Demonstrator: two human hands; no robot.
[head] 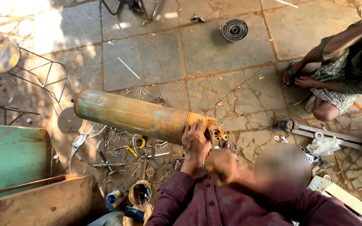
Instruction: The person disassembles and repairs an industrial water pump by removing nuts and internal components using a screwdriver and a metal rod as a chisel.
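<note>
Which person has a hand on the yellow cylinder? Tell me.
The maroon-shirted one, left hand on the yellow cylinder's end; the squatting person at upper right touches only a sandalled foot.

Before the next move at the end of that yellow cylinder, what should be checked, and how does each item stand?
1. Cylinder lying down on the stone floor: ok.
2. Hand on it: ok, the maroon-sleeved person's upper hand grips the end cap.
3. What the lower hand holds: cannot tell, blurred.
4. Floor around free of clutter: not ok, scattered tools and wire.
5. Seated person apart from the cylinder: ok.
</note>
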